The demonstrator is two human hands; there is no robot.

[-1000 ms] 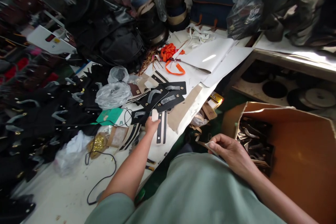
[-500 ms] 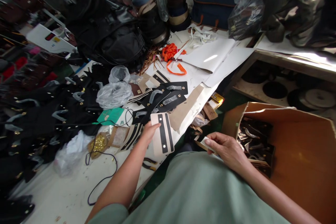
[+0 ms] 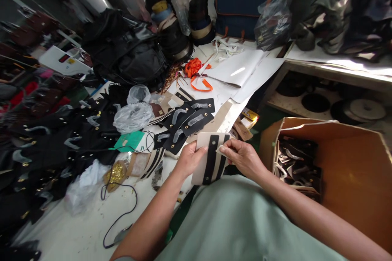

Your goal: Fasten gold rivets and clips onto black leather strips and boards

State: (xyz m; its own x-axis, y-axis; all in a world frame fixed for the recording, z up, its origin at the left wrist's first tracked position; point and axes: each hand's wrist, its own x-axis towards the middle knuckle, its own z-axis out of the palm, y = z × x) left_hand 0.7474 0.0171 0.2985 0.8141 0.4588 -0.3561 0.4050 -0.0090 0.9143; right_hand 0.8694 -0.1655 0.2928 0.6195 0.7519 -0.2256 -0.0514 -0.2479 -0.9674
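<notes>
My left hand (image 3: 189, 159) is closed on the left edge of a beige panel (image 3: 201, 169), thumb on top. Two black strips run along the panel, one with a round metal stud near each end. My right hand (image 3: 243, 157) pinches a small whitish piece (image 3: 219, 150) over the panel's right side; what it is made of I cannot tell. Just beyond lie black flaps (image 3: 197, 124) with plastic-wrapped metal fittings. More striped panels (image 3: 154, 163) are on the table left of my left hand.
An open cardboard box (image 3: 349, 163) with black pieces inside stands at my right. On the white table (image 3: 85, 228) are a bag of gold fittings (image 3: 116, 173), a black cord (image 3: 134, 200), orange ribbon (image 3: 194, 67) and clear plastic bags (image 3: 133, 116). Black pieces (image 3: 61, 142) cover the left side.
The panel has moved right and toward my body in my left hand. My right hand has come left with the whitish piece, from beside the box to over the panel.
</notes>
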